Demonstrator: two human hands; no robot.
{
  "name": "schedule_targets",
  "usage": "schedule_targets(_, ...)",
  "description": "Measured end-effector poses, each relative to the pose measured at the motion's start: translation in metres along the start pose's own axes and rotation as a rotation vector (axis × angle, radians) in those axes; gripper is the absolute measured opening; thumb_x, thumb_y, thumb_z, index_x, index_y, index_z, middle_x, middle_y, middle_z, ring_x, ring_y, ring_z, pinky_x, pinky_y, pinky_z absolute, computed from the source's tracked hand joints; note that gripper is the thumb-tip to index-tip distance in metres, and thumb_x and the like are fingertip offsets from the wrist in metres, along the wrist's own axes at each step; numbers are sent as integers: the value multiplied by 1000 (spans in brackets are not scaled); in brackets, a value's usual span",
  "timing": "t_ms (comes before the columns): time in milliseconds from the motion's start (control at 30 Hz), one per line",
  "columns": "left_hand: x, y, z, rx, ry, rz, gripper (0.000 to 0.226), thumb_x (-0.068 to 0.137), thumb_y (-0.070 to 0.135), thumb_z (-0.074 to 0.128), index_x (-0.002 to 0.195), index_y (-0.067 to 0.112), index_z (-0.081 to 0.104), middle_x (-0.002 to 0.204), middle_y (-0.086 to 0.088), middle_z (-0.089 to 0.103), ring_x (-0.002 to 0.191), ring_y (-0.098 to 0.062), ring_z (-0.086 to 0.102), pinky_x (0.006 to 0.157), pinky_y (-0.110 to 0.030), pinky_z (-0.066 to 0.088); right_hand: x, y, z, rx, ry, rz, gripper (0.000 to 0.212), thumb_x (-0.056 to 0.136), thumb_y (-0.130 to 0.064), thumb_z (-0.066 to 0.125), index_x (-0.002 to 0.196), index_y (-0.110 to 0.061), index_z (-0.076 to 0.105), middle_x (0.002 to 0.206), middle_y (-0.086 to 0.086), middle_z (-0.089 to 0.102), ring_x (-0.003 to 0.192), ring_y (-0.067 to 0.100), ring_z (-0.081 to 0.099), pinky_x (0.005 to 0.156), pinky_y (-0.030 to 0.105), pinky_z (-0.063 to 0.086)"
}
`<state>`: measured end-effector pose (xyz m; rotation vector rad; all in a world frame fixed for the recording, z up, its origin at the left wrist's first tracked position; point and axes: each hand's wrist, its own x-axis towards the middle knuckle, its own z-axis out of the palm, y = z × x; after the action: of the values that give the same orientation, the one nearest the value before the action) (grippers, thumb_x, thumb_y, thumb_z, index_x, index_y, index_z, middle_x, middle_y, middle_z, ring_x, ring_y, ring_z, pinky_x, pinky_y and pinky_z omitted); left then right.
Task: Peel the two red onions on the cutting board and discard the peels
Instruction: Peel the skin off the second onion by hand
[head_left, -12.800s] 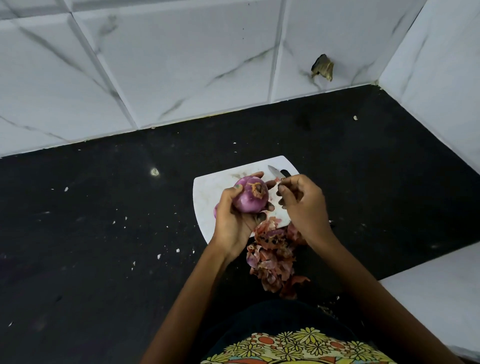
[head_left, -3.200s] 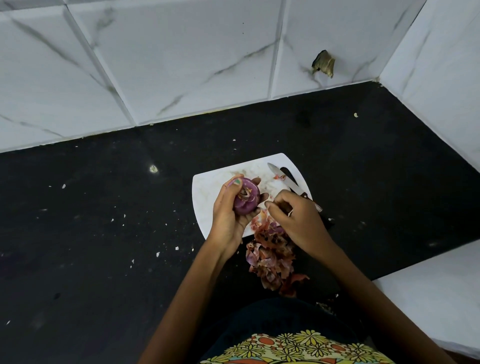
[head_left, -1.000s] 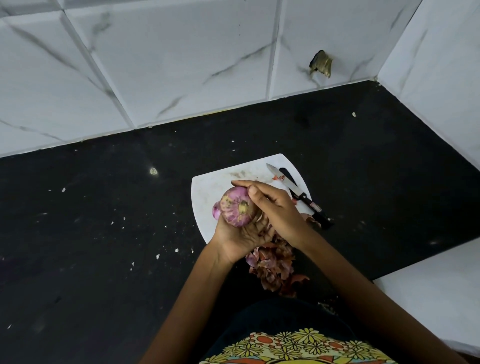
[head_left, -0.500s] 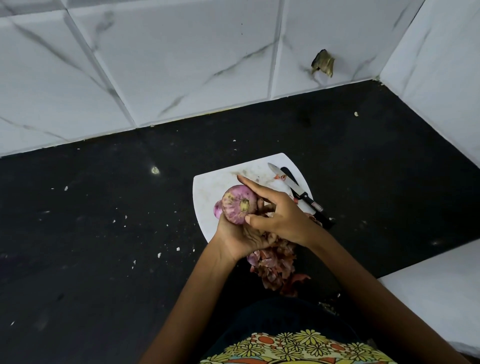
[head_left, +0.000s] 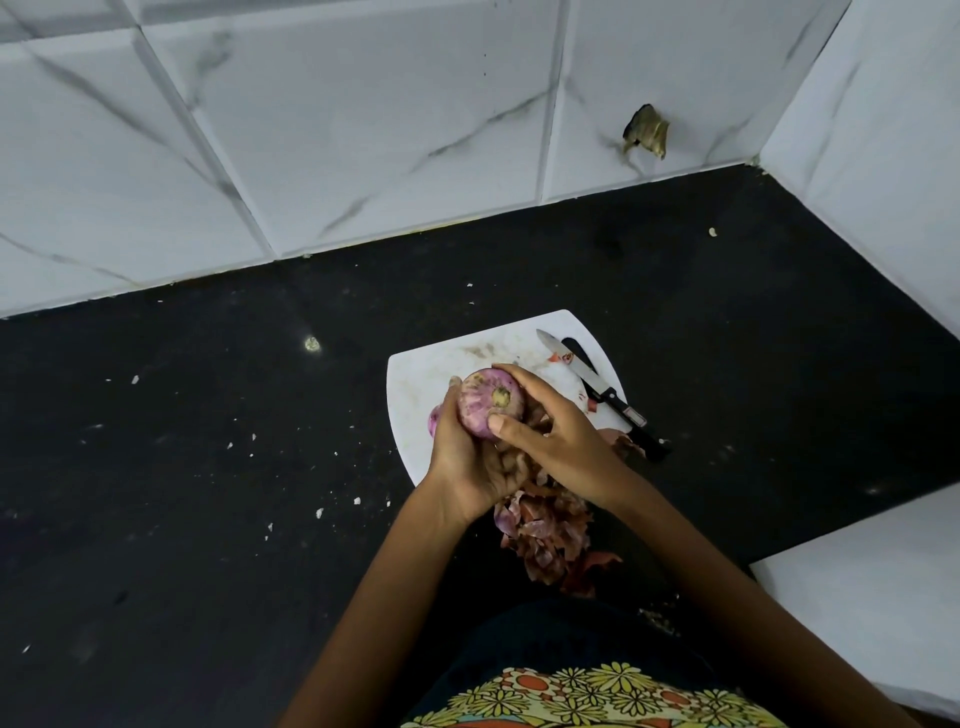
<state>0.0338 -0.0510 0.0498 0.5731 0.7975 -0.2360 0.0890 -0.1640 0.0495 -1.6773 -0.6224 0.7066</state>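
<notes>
Onion (head_left: 491, 402): cupped in left hand (head_left: 470, 462) above board (head_left: 415, 384), root end up for peeling.
Right hand (head_left: 558, 441): fingers clamped on onion.
Second onion (head_left: 434, 419): behind left hand, mostly hidden.
Knife (head_left: 597, 387): beyond right hand, idle.
Peels (head_left: 545, 530): heaped under wrists, undiscarded.

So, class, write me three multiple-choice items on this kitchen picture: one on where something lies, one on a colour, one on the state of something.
1. Where does the knife lie?
A. on the cutting board's right edge
B. in the right hand
C. against the tiled wall

2. What colour is the cutting board?
A. black
B. white
C. green

3. How is the onion held?
A. lying loose on the counter
B. by the left hand alone
C. by both hands

Answers: 1 A, its blade rests on the board, untouched; 2 B, it stands out white on the black counter; 3 C, the left hand cups it while the right hand grips it.
</notes>
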Motion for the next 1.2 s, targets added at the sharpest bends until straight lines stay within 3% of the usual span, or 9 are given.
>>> schedule_targets(100,-2,2,-3,235,-35,108,73,85,77,28,98,19,71,93,-2,72,82,-14,62,57,-22,49,-4,4,0,-18,48,13,51,88,-37,61,135,-31,43,129,-11,55,118,-4,53,97,18,46)
schedule_targets(233,-5,1,-7,538,18,251,54,92,65,36,105,24,70,102,-2,72,98,-16,62,84,-34,51,-6,4,-10,-85,28,26,45,87,-37,62,129,-34,47,121,-18,58,111,-11,53,93,11,44)
schedule_targets(400,-8,7,-8,797,164,531,30,92,42,59,111,19,63,94,6,68,77,0,62,65,-13,46,-1,4,-23,-96,33,67,52,85,-25,70,130,-38,49,122,-18,58,106,0,59,92,25,50)
schedule_targets(567,-5,21,-10,970,290,724,56,73,16,82,123,12,58,109,2,61,93,-8,60,71,-8,49,15,-5,-12,-213,10,-56,71,77,-7,76,137,-27,46,131,-7,48,103,9,62,84,16,52)
schedule_targets(633,-4,26,-11,961,305,769,55,74,16,81,123,13,57,107,3,60,92,-7,60,71,-6,49,25,-4,-5,-238,66,-75,65,77,-6,77,135,-21,50,130,-4,48,108,11,60,88,17,52)
schedule_targets(733,0,32,-14,1000,321,853,56,84,21,72,136,17,50,124,3,54,111,-12,55,89,-17,47,40,-2,0,-148,164,-69,58,79,-3,73,130,-18,52,129,1,55,107,7,60,86,11,49)
schedule_targets(900,13,37,-23,1000,358,937,52,94,2,54,143,13,41,138,-6,49,125,-16,48,90,-5,40,72,7,8,-151,188,-49,71,77,3,73,138,-19,44,137,4,46,117,17,57,93,23,52)
schedule_targets(1067,27,44,-38,997,404,841,59,91,-11,40,146,10,35,145,-7,44,133,-19,43,109,-27,36,106,23,22,-295,168,19,69,74,-6,78,136,-14,48,135,8,46,119,24,55,96,39,52)
schedule_targets(1200,37,46,-52,992,433,799,61,90,-13,36,147,8,35,143,-10,47,127,-18,47,106,-30,40,115,29,31,-324,136,20,65,73,-9,80,132,-14,51,131,7,49,116,23,56,96,37,52)
